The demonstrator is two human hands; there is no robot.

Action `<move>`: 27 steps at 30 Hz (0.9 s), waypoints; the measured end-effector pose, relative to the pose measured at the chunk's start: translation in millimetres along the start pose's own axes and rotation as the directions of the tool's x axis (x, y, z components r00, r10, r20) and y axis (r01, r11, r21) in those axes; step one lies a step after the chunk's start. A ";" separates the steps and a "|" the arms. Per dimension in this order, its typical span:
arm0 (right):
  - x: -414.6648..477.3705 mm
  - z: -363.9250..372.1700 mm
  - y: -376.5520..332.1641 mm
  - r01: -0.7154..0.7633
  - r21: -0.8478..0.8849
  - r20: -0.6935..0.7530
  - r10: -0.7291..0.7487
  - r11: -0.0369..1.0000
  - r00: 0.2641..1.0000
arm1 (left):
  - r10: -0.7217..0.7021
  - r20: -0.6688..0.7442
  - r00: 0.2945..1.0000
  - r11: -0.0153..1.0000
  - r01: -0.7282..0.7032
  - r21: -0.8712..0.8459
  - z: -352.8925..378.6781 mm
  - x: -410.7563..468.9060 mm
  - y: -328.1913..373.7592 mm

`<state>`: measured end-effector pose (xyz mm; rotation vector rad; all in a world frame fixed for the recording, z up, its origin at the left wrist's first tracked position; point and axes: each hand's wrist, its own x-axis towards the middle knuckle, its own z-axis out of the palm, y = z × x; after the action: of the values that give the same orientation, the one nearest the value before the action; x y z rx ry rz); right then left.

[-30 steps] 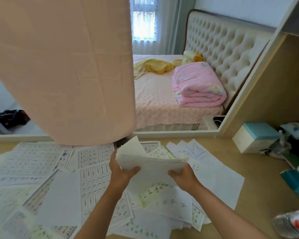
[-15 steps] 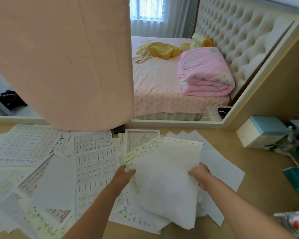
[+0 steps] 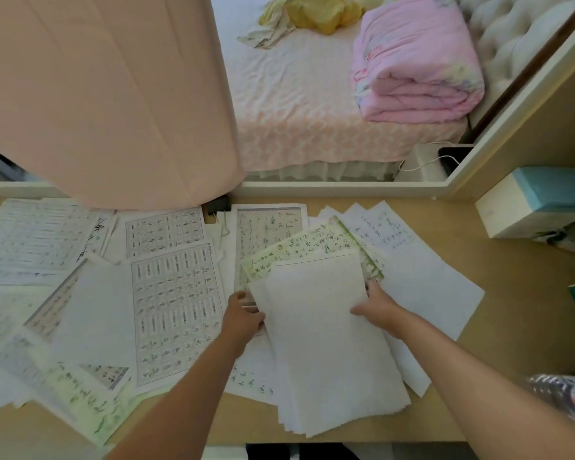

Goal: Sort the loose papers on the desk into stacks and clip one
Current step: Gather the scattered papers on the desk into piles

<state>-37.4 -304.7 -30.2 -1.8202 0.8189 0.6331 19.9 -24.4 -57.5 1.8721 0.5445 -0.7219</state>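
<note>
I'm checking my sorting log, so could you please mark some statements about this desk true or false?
1. The left hand and right hand grip the white stack by its sides. True.
2. The stack shows printed characters on top. False: its top is blank.
3. A folded pink quilt lies on the bed. True.
4. The teal-topped box stands at the desk's left end. False: it is at the right end.
</note>
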 end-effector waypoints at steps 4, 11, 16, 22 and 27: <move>1.2 19.6 -3.3 0.023 -0.064 0.056 -0.020 0.998 0.998 | 0.025 -0.087 0.996 0.997 -0.018 0.079 0.2 -8.4 -2.5; -20.8 23.0 -9.6 0.192 0.079 -0.028 -0.190 0.978 0.981 | 0.077 0.102 0.992 0.949 -0.041 -0.313 -15.0 -23.8 15.3; -57.1 10.9 -52.6 0.422 0.181 -0.185 -0.391 0.888 0.902 | 0.389 -0.114 0.914 0.864 -0.405 -0.299 -27.8 -62.2 69.8; -85.6 6.6 -89.5 0.641 0.167 -0.341 -0.566 0.749 0.751 | 0.591 -0.218 0.777 0.665 -0.622 -0.414 -43.8 -105.0 124.0; -89.1 7.4 -78.6 0.620 0.178 -0.316 -0.552 0.765 0.772 | 0.678 -0.237 0.696 0.641 -0.718 -0.271 -41.6 -113.3 121.7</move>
<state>-33.6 -254.4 77.7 -1.7808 0.4065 -0.1215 27.8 -38.3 113.1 1.6011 -0.0328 0.0183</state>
